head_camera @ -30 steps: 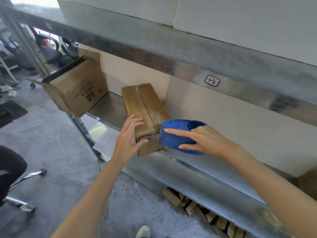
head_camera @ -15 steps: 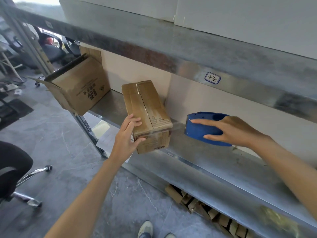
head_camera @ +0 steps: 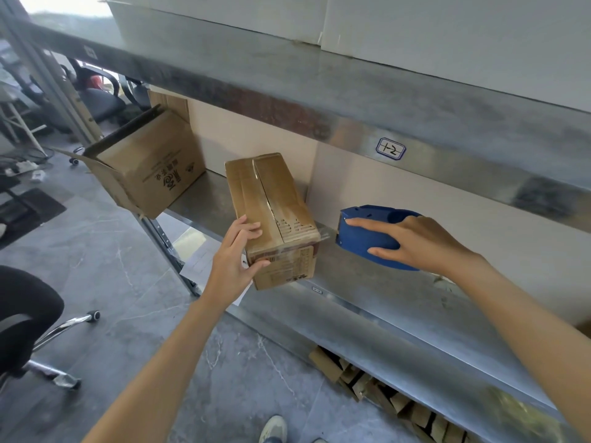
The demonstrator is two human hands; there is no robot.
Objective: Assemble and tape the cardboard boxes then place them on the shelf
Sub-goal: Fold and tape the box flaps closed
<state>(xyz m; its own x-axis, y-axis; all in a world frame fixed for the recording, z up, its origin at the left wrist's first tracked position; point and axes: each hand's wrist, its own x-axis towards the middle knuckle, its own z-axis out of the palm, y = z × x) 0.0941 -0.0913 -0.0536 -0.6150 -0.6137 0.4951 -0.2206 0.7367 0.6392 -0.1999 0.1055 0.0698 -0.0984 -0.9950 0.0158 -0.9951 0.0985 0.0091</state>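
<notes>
While the left hand (head_camera: 238,257) clamps the near left corner of the small box (head_camera: 271,199), thumb on the end face and fingers bent over the top, the right hand (head_camera: 419,241) wraps round a blue tape dispenser (head_camera: 358,241) just to the right of that box, with the forefinger laid along its upper side and the thumb underneath. A clear strip of tape (head_camera: 327,233) seems to run from the box's near right edge to the dispenser's mouth, though it is thin and glary and hard to be sure of. The left hand's grip is probably a brace, so the pull on the tape cannot drag or swing the box. The dispenser is likely held off sideways to keep the strip taut for tearing. Beneath the box lies the metal shelf (head_camera: 383,298), and the box's near end sits at the front lip, where the end face is easy to reach. Tape already covers its top seam. To the left of the box an open carton (head_camera: 150,174) tips off the shelf's end. Above and to the right of the box is a handwritten label (head_camera: 390,149) on the upper beam. Below and to the right, folded cardboard (head_camera: 383,388) is stacked under the shelf.
</notes>
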